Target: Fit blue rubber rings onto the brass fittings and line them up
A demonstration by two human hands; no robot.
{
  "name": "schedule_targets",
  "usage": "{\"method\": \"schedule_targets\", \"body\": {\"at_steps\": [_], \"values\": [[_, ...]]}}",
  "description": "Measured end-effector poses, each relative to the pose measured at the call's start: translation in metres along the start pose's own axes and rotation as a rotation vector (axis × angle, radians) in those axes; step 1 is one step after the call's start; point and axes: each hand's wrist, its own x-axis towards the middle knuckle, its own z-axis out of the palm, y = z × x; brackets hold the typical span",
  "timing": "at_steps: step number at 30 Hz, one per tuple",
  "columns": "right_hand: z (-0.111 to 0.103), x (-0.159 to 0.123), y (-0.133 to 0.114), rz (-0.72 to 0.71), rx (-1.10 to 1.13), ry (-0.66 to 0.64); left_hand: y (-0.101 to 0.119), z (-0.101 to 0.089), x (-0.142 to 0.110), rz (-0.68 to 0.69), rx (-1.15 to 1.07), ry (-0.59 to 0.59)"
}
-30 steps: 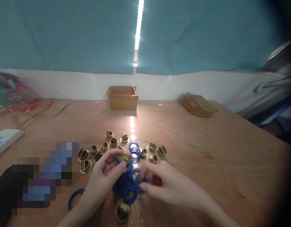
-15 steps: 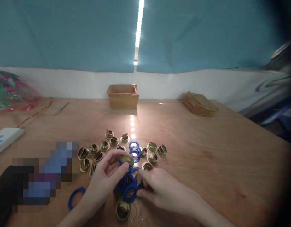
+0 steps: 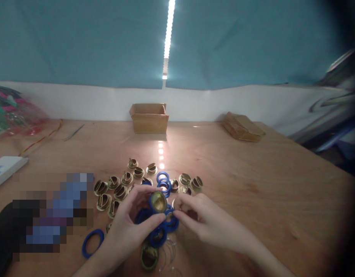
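Observation:
My left hand grips a round brass cap with a blue ring around its rim, tilted so its face shows. Close to it, my right hand has thumb and forefinger pinched; whatever lies between them is too small or hidden. A blue ring is at the right fingertips, and I cannot tell if they touch it. Below the hands lie more blue rings, a brass cap and some thin wire rings. Fingers partly hide the pile.
Several brass caps are spread beyond my hands, with stacked blue rings among them. A lone blue ring lies left. Farther back stand an open cardboard box and a brown packet. Tweezers lie back left.
The cap in my left hand has turned its face more toward me and shifted slightly right. My right hand has moved up from the blue rings, with its fingertips closer together.

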Motion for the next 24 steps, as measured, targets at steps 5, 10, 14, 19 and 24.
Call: {"method": "schedule_targets", "body": {"at_steps": [5, 10, 14, 19, 24], "values": [[0.001, 0.006, -0.001, 0.067, 0.319, 0.059, 0.000, 0.002, 0.000, 0.075, 0.075, 0.006], [0.006, 0.013, 0.001, 0.067, 0.744, 0.071, -0.005, 0.002, -0.002, 0.146, 0.202, 0.019], [0.010, 0.015, 0.006, 0.016, 0.962, -0.009, -0.010, 0.002, -0.005, 0.202, 0.281, 0.000], [0.021, 0.018, 0.018, 0.026, 1.168, -0.135, -0.012, 0.001, -0.007, 0.236, 0.354, -0.003], [0.028, 0.020, 0.020, 0.074, 1.208, -0.150, -0.011, 0.000, -0.006, 0.231, 0.378, -0.001]]}}
